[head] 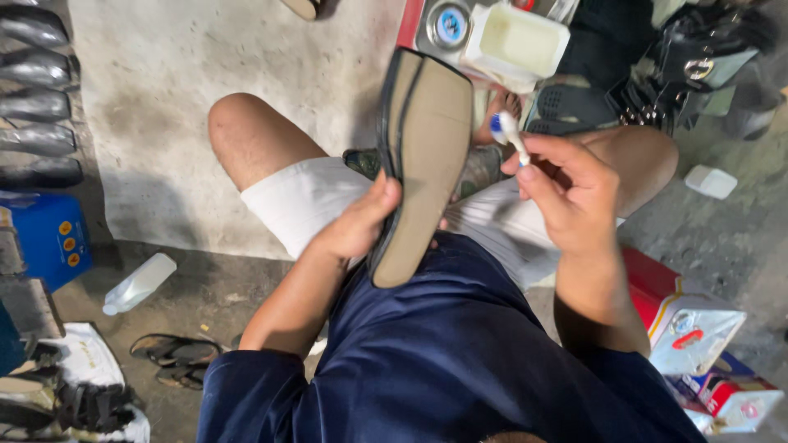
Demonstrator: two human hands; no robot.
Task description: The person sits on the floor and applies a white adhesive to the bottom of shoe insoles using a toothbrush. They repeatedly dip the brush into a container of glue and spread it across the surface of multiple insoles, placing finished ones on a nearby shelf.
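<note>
Left hand (355, 228) clamped on shoe sole (425, 156) — right hand (570, 190) pinches small brush (506, 131).

Your shoe sole (427, 164) looked matt tan with a glossy black rim; beyond it, the floor (164, 98) was rough concrete.

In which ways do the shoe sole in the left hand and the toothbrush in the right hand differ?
The shoe sole is wide, flat and tan with a dark edge; the toothbrush is thin, white and blue. The left hand grips the sole's side, the right hand pinches the toothbrush. Both are held above the lap.
</note>
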